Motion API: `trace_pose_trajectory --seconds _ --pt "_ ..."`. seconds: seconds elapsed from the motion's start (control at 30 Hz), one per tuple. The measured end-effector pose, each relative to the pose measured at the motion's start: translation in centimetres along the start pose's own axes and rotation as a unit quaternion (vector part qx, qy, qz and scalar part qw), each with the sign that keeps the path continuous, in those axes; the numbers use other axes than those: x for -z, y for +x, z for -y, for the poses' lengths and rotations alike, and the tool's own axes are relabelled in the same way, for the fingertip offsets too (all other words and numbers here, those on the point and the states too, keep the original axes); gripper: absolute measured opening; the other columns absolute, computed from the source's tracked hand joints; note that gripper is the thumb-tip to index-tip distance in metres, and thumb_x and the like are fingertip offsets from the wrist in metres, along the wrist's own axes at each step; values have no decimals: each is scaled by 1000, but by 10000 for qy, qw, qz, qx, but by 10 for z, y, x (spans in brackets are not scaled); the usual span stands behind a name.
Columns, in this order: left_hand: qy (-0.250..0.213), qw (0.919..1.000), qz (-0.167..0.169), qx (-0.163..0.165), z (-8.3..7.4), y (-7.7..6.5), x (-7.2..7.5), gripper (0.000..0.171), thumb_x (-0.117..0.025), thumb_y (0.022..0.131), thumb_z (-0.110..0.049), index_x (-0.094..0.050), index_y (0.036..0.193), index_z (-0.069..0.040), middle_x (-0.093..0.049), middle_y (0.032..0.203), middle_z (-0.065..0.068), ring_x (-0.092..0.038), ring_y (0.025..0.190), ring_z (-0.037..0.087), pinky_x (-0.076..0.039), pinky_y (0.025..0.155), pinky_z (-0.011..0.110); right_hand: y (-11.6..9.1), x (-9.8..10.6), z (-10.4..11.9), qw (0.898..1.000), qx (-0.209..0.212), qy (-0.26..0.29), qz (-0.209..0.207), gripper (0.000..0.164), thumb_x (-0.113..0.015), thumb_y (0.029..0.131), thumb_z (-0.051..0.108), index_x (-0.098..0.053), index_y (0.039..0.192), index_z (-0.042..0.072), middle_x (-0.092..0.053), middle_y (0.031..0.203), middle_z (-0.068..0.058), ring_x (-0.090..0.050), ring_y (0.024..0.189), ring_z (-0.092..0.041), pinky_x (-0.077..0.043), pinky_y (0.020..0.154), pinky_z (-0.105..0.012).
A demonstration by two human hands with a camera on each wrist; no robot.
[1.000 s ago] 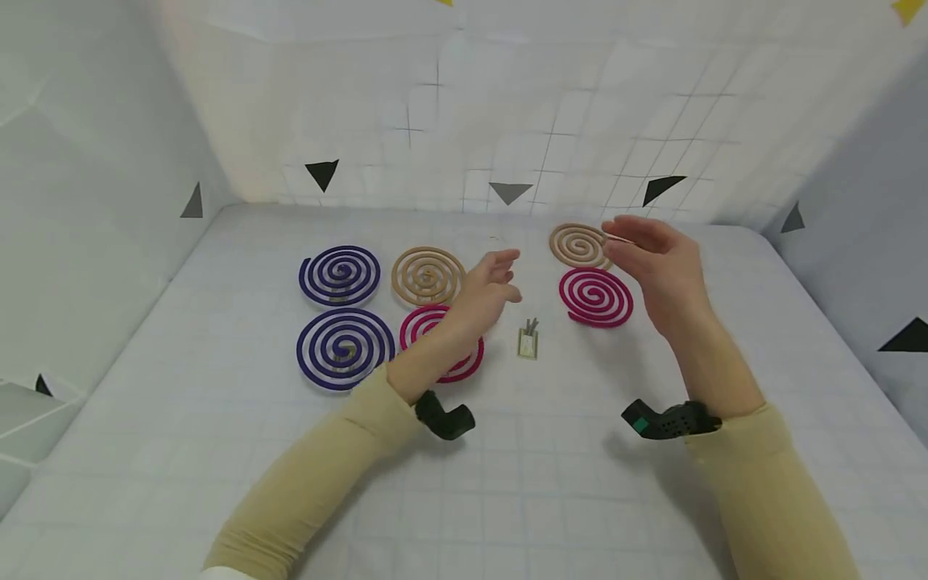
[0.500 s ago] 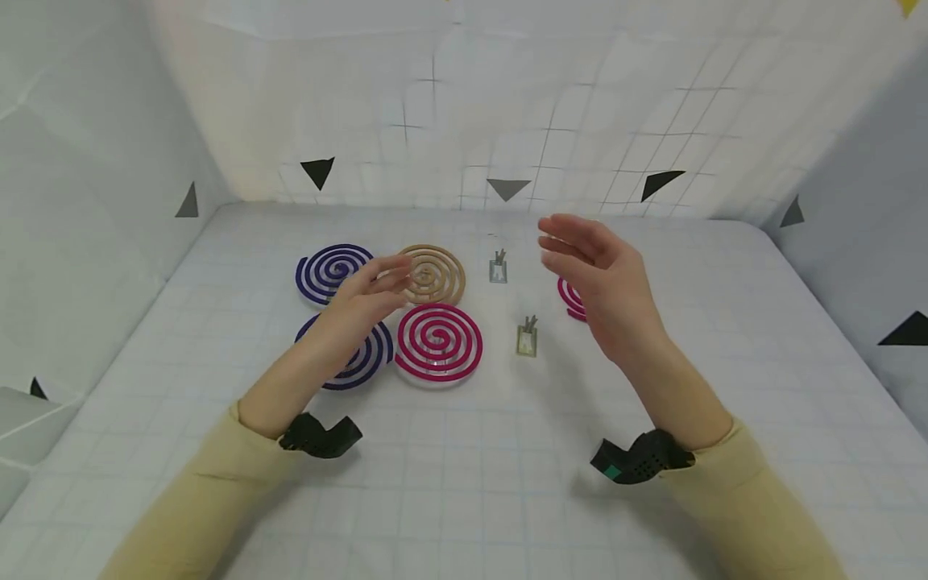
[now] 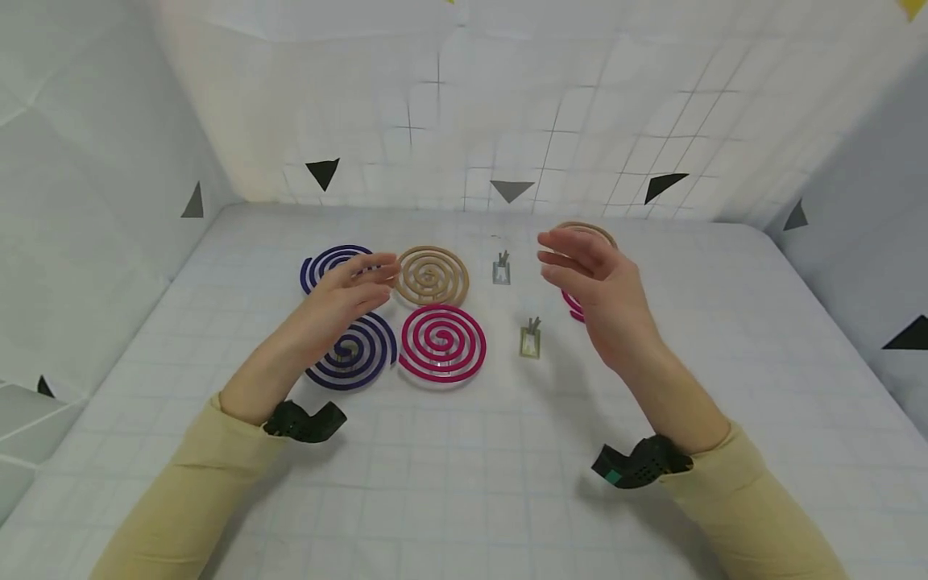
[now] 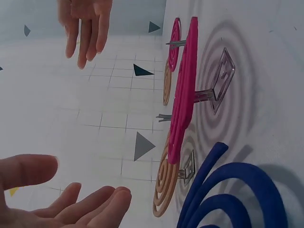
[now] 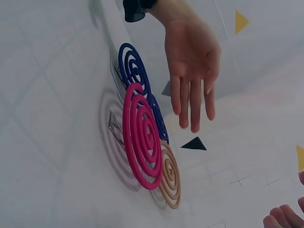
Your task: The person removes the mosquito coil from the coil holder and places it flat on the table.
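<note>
My left hand (image 3: 329,302) is held above two dark blue mosquito coils, partly covering the far blue coil (image 3: 310,270) and the near blue coil (image 3: 371,354). Its fingers are extended, the thumb apart from them, and it holds nothing. My right hand (image 3: 605,302) hovers at the right with relaxed fingers, nothing in its grasp. Behind it, a pink coil (image 3: 571,306) and a tan coil (image 3: 590,228) are largely hidden. Between the hands lie another tan coil (image 3: 429,275) and another pink coil (image 3: 444,335). In the left wrist view, a small metal stand (image 4: 223,80) props the pink coil (image 4: 184,95) off the surface.
Two small metal coil stands, one silvery (image 3: 502,272) and one yellowish (image 3: 530,341), stand bare between the left coils and the right ones. White walls with dark triangle markers (image 3: 322,173) enclose the white gridded tabletop (image 3: 435,499).
My left hand has drawn back leftward from over the near pink coil, uncovering it and the silvery stand. My right hand has shifted left, now covering much of the right-hand coils.
</note>
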State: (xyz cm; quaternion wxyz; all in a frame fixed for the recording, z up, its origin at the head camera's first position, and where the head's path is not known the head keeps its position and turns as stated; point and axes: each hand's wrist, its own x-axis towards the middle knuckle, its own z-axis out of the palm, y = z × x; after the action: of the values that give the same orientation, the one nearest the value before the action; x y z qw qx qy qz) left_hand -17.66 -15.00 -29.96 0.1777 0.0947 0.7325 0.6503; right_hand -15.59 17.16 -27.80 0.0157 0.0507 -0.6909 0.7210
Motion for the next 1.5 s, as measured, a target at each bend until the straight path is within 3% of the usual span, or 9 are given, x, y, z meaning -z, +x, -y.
trace_pose_trajectory --seconds 0.17,0.37,0.73,1.03,1.3,1.5 --pt "190 9997 109 78 8 4 3 51 -47 103 -9 -32 152 -5 -37 159 14 -34 147 29 -30 121 46 -1 -5 -8 9993 -267 -165 201 44 -66 95 8 -55 138 6 -62 132 -1 -58 124 -17 -45 107 -26" --pt "239 9994 234 23 17 8 3 51 -49 103 -7 -33 151 -2 -39 157 15 -37 146 30 -33 119 46 0 -12 -19 9985 -380 -303 249 44 -64 95 6 -55 138 6 -61 133 -2 -57 126 -19 -51 99 -20" --pt "355 9990 267 90 23 11 4 55 -50 101 0 -30 152 3 -40 156 21 -40 144 32 -39 114 39 -1 -26 -35 9938 -768 -573 558 45 -65 95 6 -55 139 11 -59 140 -6 -55 130 -22 -53 97 -23" --pt "568 9977 366 -8 31 15 1 49 -56 97 3 -43 144 6 -49 147 26 -47 138 35 -49 105 30 -2 -35 -49 9864 -1133 -873 815 48 -65 95 4 -54 141 11 -53 146 -12 -53 133 -24 -51 104 -38" --pt "1066 9937 330 55 32 16 -2 49 -59 96 0 -47 144 2 -54 144 21 -50 136 34 -44 111 43 -2 -40 -61 9850 -1249 -713 957 50 -59 93 -6 -52 141 7 -51 147 -16 -50 135 -30 -56 93 -27" --pt "1168 9926 313 93 33 17 -5 50 -60 96 1 -48 144 0 -54 144 20 -51 135 33 -45 110 44 -4 -40 -67 9813 -1408 -778 1061 53 -58 92 -7 -51 143 6 -51 148 -15 -51 134 -31 -54 99 -34"
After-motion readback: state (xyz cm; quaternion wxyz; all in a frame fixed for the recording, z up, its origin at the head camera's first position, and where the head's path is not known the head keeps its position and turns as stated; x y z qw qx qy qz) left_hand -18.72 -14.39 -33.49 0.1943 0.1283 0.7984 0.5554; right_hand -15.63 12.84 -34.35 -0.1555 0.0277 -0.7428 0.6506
